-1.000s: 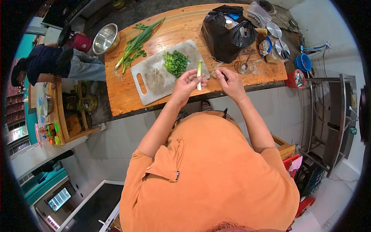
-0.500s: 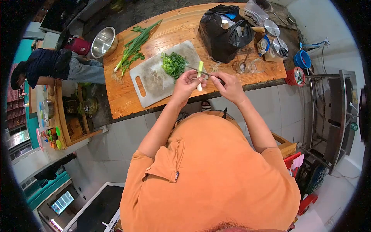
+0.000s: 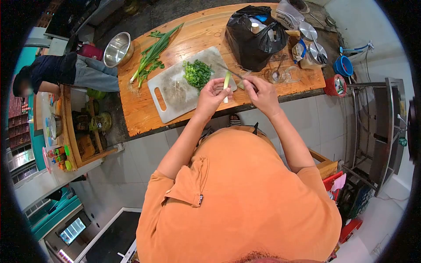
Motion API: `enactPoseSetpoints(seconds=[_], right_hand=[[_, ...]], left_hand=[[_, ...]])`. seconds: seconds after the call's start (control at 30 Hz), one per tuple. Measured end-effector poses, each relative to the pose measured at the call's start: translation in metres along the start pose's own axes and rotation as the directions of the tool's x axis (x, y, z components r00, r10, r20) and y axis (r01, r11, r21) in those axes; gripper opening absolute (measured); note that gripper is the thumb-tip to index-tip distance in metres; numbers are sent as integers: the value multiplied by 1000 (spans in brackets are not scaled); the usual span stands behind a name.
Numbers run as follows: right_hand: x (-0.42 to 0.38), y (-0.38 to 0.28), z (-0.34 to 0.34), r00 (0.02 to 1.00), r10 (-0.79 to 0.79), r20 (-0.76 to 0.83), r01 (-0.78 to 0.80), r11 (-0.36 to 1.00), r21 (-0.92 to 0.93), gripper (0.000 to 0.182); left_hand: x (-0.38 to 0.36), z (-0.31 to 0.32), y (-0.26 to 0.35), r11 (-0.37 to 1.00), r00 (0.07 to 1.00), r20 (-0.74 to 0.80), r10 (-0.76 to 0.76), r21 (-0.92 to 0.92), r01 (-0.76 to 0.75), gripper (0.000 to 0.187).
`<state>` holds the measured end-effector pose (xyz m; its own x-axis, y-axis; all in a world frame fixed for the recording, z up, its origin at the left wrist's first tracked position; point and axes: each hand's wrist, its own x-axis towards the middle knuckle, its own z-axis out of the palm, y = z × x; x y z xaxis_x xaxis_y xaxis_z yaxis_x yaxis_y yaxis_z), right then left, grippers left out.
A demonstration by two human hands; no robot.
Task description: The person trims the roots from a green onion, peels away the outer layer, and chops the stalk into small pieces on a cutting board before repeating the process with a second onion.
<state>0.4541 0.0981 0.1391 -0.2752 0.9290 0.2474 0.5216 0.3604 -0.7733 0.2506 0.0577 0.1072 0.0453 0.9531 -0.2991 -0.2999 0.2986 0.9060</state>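
Observation:
My left hand (image 3: pixel 212 97) is closed around a pale leek or spring onion stalk (image 3: pixel 227 81), held upright near the table's front edge. Just right of it, my right hand (image 3: pixel 260 94) grips a knife (image 3: pixel 231 71), whose blade points up and left, apart from the stalk. Behind my left hand lies a white cutting board (image 3: pixel 171 105) bearing a heap of chopped green onion (image 3: pixel 197 73). Whole spring onions (image 3: pixel 151 57) with roots and leaves lie on the table left of the board. My fingers partly cover the stalk and the knife handle.
A black plastic bag (image 3: pixel 240 41) stands on the wooden table (image 3: pixel 193 31), with jars (image 3: pixel 276 76) to its right. A steel bowl (image 3: pixel 118 49) sits at the left edge. Another person (image 3: pixel 55 76) stands at the far left by a wooden shelf (image 3: pixel 72 127).
The knife has swung up and away from the stalk, my right hand turning with it. My left hand keeps the stalk nearly in place. The other person has shifted slightly.

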Motion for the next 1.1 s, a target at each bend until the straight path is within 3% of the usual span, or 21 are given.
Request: enactPoseSetpoints(seconds=[0.13,0.2,0.43,0.5,0.7,0.73,0.8,0.9,0.97,1.1], right_hand=[[-2,0,1,983,-156,95,165,982,-94,23],[1,-1,4,1000,18,8,-17,998,-57,23],[-4,-4,4,987,-141,73,148,984,-102,21],[1,-1,7,1000,-2,-13,2,997,-73,22],[-3,-6,3,991,-127,47,131,984,-118,20],[-1,-6,2,991,-128,46,133,984,-118,20],[2,-8,1,997,1,-76,-11,992,-129,20],[0,-11,-3,993,-117,32,120,990,-79,21],[-2,-6,0,996,-82,-20,80,992,-97,20],[2,0,-1,992,39,-124,-47,997,-65,21]], left_hand=[[3,0,-6,998,998,1,57,23,-57,40],[1,2,-3,998,998,-14,61,28,-61,40],[3,2,-7,991,992,-15,125,51,-124,37],[2,3,-5,990,991,-25,133,55,-131,37],[5,0,-10,976,989,-14,147,162,-143,35],[5,2,-10,973,987,-29,155,178,-148,37],[4,2,-9,968,985,-48,166,198,-154,38],[5,1,-13,964,985,-22,170,212,-162,39],[8,1,-15,951,983,-30,181,260,-168,40],[1,7,5,993,996,-20,83,88,-81,40]])
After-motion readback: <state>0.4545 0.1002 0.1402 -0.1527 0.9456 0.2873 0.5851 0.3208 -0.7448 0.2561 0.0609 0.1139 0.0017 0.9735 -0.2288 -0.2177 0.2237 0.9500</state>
